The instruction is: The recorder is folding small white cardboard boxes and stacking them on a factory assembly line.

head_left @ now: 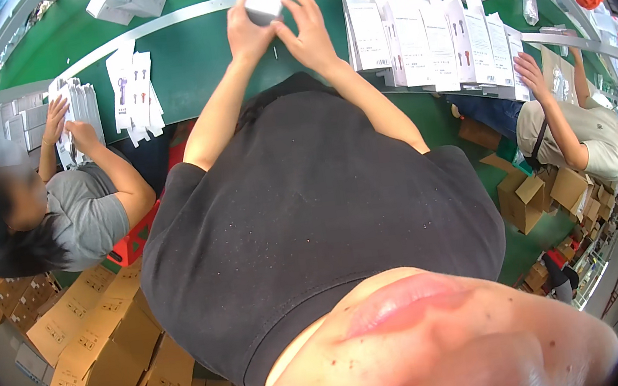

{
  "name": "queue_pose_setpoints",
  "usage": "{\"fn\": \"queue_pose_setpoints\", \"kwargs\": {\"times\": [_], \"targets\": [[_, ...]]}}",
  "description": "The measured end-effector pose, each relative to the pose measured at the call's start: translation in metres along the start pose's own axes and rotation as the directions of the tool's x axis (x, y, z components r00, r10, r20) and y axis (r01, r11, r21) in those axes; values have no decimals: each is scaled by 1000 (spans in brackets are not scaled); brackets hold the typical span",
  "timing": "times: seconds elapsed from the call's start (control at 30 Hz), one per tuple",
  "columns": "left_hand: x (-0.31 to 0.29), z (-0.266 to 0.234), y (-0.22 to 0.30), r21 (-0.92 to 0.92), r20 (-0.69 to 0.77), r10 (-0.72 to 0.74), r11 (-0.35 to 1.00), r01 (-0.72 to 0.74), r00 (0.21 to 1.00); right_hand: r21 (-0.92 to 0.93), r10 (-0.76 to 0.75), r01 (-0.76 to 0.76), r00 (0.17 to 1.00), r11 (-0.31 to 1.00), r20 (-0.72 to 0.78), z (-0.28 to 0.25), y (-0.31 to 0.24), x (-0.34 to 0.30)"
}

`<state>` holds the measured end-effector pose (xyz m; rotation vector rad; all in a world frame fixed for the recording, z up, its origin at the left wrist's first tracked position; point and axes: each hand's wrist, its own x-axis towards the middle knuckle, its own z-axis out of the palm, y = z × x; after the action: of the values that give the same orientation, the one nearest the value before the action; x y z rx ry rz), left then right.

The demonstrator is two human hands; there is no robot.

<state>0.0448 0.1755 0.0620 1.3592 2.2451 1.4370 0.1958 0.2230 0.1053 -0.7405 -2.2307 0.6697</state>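
Between my hands, over the far part of the green table, is a small white carton (265,2), tilted and slightly blurred. My left hand (251,34) grips its left side and lower corner. On the other side, my right hand (307,35) has its thumb at the carton's lower edge and its fingers curved along the right side. Flat printed carton blanks (133,91) lie fanned out to the left of my left arm. A row of white printed cartons (445,41), overlapping one another, stands to the right of my right arm.
A white rail (187,13) crosses the green table (193,68); loose white boxes (135,0) lie beyond it. On the left, a co-worker in grey (88,212) handles stacked cartons; another in beige (575,133) reaches in from the right. Brown cardboard boxes (102,334) stand behind me.
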Motion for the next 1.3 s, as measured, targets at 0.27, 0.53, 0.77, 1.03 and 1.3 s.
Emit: {"fn": "queue_pose_setpoints", "kwargs": {"times": [0.27,0.53,0.77,1.03,1.3], "targets": [[138,18,-33,101,-102,-136,984,146,985,122,208,-200,977,972,-51,-1,22,18],[95,35,-54,28,-415,-256,956,293,873,251,699,-655,693,713,-175,23,70,146],[-13,30,-11,15,-18,69,998,-69,997,327,774,-757,624,566,106,55,142,200],[10,-16,25,-363,-112,-40,932,-3,993,368,480,-543,840,755,255,-9,9,82],[-8,10,15,-439,87,-48,895,82,995,492,472,-567,823,661,315,-11,25,7]]}}
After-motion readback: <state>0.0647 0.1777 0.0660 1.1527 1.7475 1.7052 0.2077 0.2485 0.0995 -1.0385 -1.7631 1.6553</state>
